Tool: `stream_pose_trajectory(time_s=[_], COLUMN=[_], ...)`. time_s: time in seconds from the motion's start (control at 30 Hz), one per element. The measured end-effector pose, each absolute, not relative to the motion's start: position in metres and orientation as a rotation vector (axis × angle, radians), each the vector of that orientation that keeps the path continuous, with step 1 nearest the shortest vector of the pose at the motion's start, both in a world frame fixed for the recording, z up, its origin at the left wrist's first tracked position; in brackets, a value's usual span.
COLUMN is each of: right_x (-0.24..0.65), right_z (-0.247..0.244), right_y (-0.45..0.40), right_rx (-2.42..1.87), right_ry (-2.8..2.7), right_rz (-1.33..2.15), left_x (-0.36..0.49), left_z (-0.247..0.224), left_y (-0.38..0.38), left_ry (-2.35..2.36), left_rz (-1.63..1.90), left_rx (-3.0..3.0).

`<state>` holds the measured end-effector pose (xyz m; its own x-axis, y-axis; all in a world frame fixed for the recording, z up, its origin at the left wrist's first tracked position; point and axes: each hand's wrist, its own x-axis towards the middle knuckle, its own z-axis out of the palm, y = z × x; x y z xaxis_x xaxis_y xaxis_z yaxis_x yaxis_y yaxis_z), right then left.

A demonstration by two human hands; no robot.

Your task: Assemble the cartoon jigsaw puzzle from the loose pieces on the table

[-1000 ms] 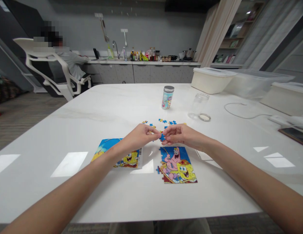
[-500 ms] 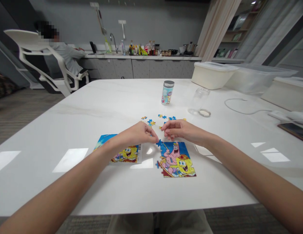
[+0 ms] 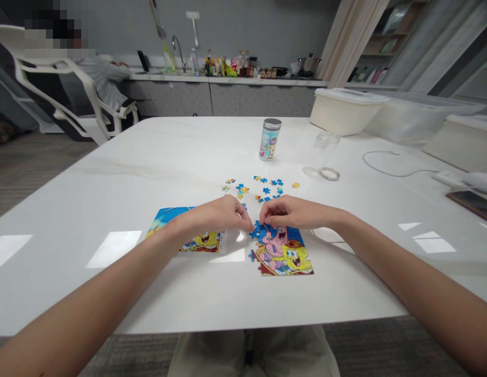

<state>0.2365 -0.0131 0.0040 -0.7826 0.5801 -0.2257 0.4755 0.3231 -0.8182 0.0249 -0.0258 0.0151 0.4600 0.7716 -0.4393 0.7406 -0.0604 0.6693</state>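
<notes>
A partly assembled cartoon jigsaw (image 3: 284, 254) lies on the white table (image 3: 168, 173) in front of me. My left hand (image 3: 219, 214) pinches a blue puzzle piece (image 3: 254, 230) against the jigsaw's upper left corner. My right hand (image 3: 290, 212) rests its fingertips on the jigsaw's top edge right beside that piece. Several loose blue and yellow pieces (image 3: 262, 189) lie scattered just beyond both hands. A printed reference picture (image 3: 188, 235) lies under my left wrist.
A small lidded tin (image 3: 270, 139) stands farther back, with a clear jar (image 3: 324, 157) lying on its side to its right. Plastic storage bins (image 3: 345, 110), a white cable (image 3: 388, 165) and a phone (image 3: 473, 201) occupy the right side. A person sits in a white chair (image 3: 66, 99) at far left.
Both hands came down from holding the blue piece in the air to the jigsaw's upper left corner; the right hand let go of it and now touches the top edge.
</notes>
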Motion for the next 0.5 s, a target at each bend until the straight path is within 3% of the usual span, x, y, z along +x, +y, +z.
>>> stream_pose_trajectory(time_s=[0.5], right_x=[0.2374], right_z=[0.0044], right_y=[-0.0128], right_rx=[-1.011], right_ry=[-2.479], right_rz=[1.482], left_x=[0.0275], left_z=[0.0209], left_y=[-0.0329], left_ry=[1.274], left_rz=[0.075], left_rx=[1.729])
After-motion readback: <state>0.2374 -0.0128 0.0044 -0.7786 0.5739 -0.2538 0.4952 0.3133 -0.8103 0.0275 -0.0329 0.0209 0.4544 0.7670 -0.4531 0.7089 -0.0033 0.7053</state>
